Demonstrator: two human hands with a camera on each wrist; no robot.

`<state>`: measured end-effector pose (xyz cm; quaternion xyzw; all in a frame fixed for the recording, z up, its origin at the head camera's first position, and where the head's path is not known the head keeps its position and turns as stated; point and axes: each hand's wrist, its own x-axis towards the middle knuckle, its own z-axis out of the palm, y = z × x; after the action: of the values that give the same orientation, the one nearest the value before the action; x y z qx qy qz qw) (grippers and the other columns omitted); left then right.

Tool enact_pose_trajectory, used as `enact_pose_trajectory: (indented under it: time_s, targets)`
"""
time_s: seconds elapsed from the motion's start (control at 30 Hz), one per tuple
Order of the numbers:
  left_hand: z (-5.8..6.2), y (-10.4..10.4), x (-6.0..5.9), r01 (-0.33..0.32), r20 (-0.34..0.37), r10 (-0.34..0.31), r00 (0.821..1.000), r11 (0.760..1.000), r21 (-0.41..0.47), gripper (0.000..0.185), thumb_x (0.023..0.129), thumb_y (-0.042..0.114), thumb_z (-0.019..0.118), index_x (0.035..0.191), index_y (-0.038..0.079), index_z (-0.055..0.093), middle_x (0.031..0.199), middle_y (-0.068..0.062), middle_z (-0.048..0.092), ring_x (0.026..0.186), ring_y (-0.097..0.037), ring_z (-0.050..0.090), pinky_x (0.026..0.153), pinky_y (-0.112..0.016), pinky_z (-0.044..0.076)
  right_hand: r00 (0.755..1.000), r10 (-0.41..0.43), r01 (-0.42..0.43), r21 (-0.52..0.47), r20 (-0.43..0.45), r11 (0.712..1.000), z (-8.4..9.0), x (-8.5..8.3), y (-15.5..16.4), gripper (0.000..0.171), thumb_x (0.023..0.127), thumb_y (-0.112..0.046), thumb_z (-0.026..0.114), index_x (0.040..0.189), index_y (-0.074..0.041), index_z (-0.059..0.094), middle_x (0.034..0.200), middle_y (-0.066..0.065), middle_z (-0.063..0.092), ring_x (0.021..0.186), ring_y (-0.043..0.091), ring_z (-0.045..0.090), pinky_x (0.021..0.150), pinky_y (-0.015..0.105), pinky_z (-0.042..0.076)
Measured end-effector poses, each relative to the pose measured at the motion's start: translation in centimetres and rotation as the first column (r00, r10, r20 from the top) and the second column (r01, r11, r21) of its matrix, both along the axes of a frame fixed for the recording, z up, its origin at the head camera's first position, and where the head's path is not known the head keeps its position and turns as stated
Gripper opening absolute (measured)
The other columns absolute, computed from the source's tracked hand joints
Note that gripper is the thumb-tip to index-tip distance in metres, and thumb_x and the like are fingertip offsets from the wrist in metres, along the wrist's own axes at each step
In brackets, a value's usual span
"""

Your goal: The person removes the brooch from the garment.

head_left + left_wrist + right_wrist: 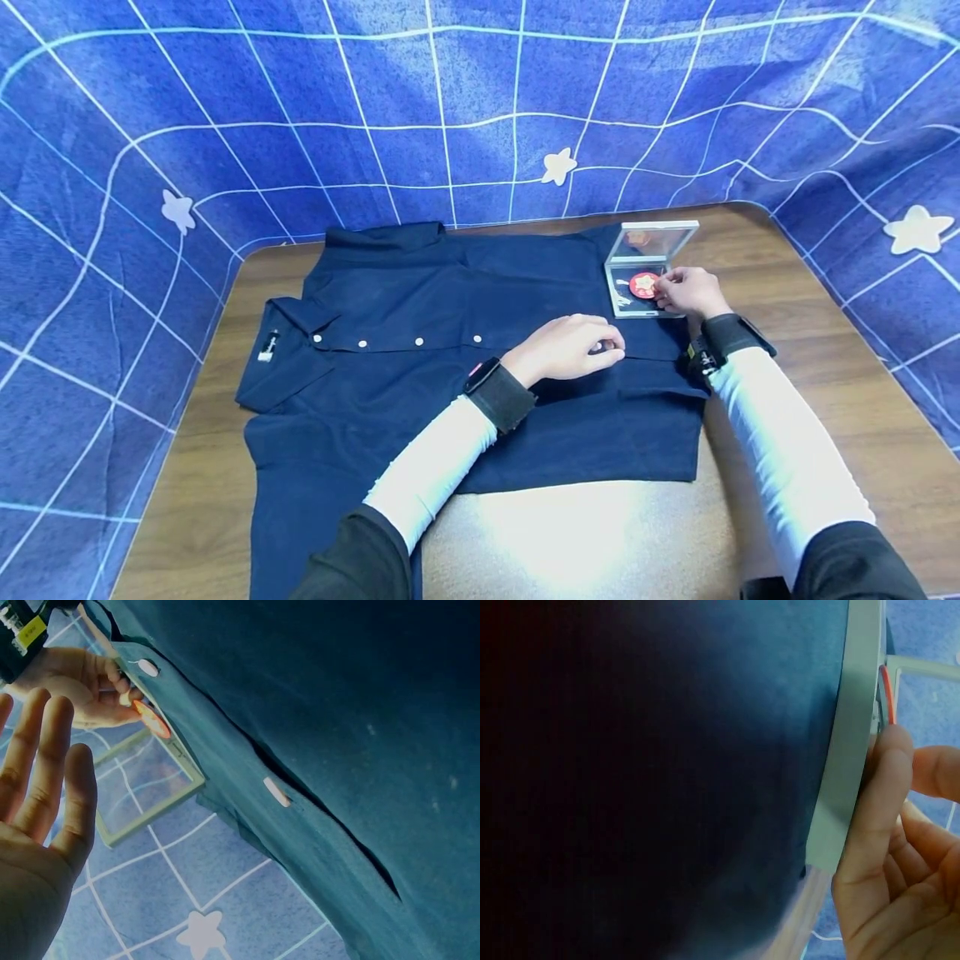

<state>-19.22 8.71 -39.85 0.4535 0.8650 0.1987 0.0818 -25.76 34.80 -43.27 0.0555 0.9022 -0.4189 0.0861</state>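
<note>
Left hand (566,348) flat, fingers relaxed, steadying shirt (420,333); beside it, right hand (690,290) pinching red badge (645,285) from open case (645,268).

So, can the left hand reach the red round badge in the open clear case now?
Probably yes. The left hand rests flat on the navy shirt just beside the case, nothing between; only the right hand already pinches the badge.
</note>
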Motion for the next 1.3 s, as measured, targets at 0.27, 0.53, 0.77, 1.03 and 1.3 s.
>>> enact_pose_trajectory:
  time_s: [0.27,0.53,0.77,1.03,1.3]
  targets:
    - [0.1,-0.4,0.0,0.013,0.043,-0.013,0.999,1.0,0.006,0.024,0.101,0.035,0.053,0.114,0.024,0.07,0.106,0.008,0.065,0.099,-0.008,0.06,0.085,-0.019,0.046,1.0,-0.017,0.019,0.065,-0.022,0.998,0.0,-0.1,0.0,0.029,0.092,-0.017,0.051,0.102,0.007,0.062,0.058,-0.014,0.064,0.051,-0.007,0.058,0.054,0.015,0.052]
    - [0.3,-0.7,0.1,0.016,0.057,-0.016,0.998,1.0,-0.001,0.024,0.101,0.034,0.053,0.115,0.024,0.07,0.107,0.008,0.065,0.1,-0.008,0.06,0.086,-0.019,0.046,0.998,-0.001,0.013,0.194,-0.062,0.981,0.0,-0.3,-0.1,0.025,0.091,-0.02,0.056,0.098,0.002,0.063,0.056,-0.014,0.063,0.05,-0.006,0.057,0.065,0.021,0.054]
    - [0.5,-1.3,0.3,0.005,0.063,-0.006,0.998,1.0,0.002,0.024,0.101,0.034,0.053,0.114,0.022,0.07,0.107,0.007,0.065,0.1,-0.007,0.06,0.087,-0.019,0.047,0.993,0.024,0.009,0.28,-0.115,0.96,0.3,-0.2,-0.4,0.025,0.091,-0.022,0.06,0.097,0.002,0.064,0.06,-0.008,0.067,0.054,0.003,0.061,0.091,0.046,0.05]
    - [0.7,-1.9,0.4,-0.004,0.038,0.004,0.999,1.0,-0.005,0.024,0.101,0.035,0.053,0.114,0.023,0.07,0.103,0.008,0.064,0.094,-0.007,0.059,0.083,-0.019,0.046,0.989,0.043,0.008,0.342,-0.141,0.94,0.3,0.1,-0.7,0.025,0.089,-0.023,0.06,0.095,0.002,0.063,0.073,0.01,0.073,0.091,0.045,0.067,0.09,0.052,0.047]
    - [0.5,-2.7,0.5,-0.023,0.034,0.024,0.999,1.0,-0.008,0.024,0.101,0.035,0.054,0.113,0.024,0.071,0.102,0.008,0.065,0.092,-0.006,0.059,0.081,-0.019,0.046,0.985,0.037,0.021,0.335,-0.166,0.942,0.2,0.2,-0.7,0.024,0.09,-0.023,0.054,0.093,0.0,0.061,0.068,0.005,0.071,0.089,0.043,0.068,0.091,0.05,0.046]
